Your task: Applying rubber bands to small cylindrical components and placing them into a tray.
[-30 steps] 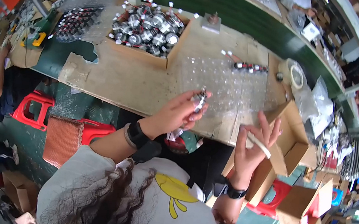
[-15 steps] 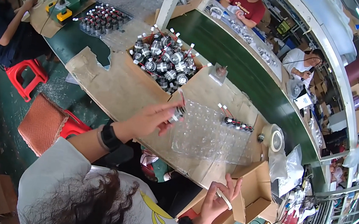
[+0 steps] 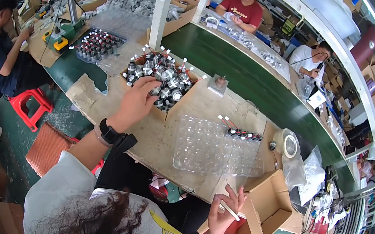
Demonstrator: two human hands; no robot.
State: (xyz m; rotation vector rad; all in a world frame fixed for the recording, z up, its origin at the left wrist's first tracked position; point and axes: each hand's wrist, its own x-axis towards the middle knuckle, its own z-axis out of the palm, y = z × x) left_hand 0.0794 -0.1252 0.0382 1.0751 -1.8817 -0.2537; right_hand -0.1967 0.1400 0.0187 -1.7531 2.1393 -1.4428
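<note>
My left hand is at the near side of an open cardboard box heaped with small motors. Its fingers and thumb are bent around one motor among the pile; the grip is partly hidden. The motors are black and silver, with red and dark wires ending in white plugs. Low at the right, my right hand is raised off the table, a thin white strip held between its fingers. Between the hands lies a clear plastic blister tray, with a short row of motors at its far edge.
A small metal block stands behind the tray. At right are a tape roll, a single motor, plastic bags and an open carton. A filled motor tray sits far left. Several people work around the benches.
My left hand, which held a motor beside the tray, has moved left and away from me to the box. My right hand still holds the white strip. The head view has shifted slightly.
</note>
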